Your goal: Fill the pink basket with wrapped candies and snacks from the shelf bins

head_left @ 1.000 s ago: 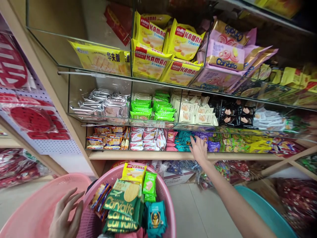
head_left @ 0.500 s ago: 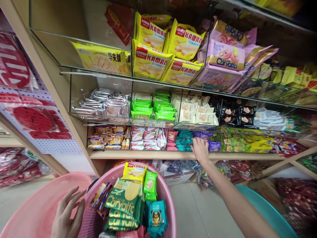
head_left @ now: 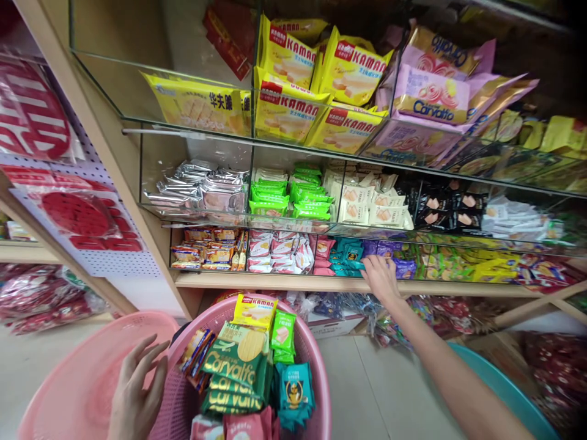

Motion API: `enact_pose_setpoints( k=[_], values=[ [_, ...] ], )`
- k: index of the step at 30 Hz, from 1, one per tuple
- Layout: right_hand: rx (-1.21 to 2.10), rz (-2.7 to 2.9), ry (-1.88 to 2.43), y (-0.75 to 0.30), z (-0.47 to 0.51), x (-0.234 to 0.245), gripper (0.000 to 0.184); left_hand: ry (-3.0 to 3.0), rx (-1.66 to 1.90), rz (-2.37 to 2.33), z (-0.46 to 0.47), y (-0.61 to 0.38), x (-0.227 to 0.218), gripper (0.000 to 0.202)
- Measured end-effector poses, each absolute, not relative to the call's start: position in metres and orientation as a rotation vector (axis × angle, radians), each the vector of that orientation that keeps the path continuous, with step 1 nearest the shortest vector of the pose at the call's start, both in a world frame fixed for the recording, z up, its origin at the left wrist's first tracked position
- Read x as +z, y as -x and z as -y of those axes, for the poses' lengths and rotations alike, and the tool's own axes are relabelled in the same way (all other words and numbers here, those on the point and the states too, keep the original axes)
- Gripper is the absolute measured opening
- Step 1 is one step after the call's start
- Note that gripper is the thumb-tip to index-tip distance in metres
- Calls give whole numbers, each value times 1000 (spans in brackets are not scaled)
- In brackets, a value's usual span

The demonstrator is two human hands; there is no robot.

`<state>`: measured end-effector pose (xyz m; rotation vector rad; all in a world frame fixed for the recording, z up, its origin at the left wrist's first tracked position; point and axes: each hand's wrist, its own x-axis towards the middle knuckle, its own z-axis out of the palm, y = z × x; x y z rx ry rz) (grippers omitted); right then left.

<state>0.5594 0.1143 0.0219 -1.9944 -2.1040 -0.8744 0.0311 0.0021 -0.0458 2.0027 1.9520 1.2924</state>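
My right hand (head_left: 381,278) reaches to the lowest shelf, its fingers slightly apart at the front glass, between teal packets (head_left: 346,255) and purple packets (head_left: 404,267). I see nothing held in it; its fingertips are partly hidden. My left hand (head_left: 140,388) is open and empty, fingers loosely bent, beside the rim of a pink basket (head_left: 318,366). In the basket lie green Carvalfo packs (head_left: 233,370), a yellow Kaman pack (head_left: 254,311), bright green packets (head_left: 283,333), teal packets (head_left: 295,391), pink packets (head_left: 247,426) and orange-and-blue packets (head_left: 196,357).
Glass-fronted shelves above hold Kaman packs (head_left: 353,67), pink Carvalfo packs (head_left: 431,95) and silver packets (head_left: 202,186). A pale pink basin (head_left: 59,391) stands left, a turquoise basin (head_left: 499,388) right. Red decorations (head_left: 76,214) hang on the left pegboard.
The view has shifted slightly, so the shelves and baskets appear a little further right. My right hand stays by the teal and purple packets; my left hand stays open beside the basket.
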Motion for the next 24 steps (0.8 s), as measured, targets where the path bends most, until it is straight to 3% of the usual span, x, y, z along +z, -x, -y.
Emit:
enact_pose_setpoints(
  k=[5, 9, 18, 24],
  values=[
    [-766, 2104, 1929, -560, -96, 34, 22, -1940, 1259, -1958, 1, -36, -42, 26],
    [-481, 2006, 1899, -543, -75, 49, 22, -1909, 1247, -1940, 2, -40, -37, 28],
    [1299, 1875, 1427, -442, -14, 74, 30, -1895, 1262, -1922, 2, -41, -35, 27],
    [1886, 1987, 1293, -417, -3, 42, 31, -1902, 1265, -1916, 4, -40, -35, 27]
  ],
)
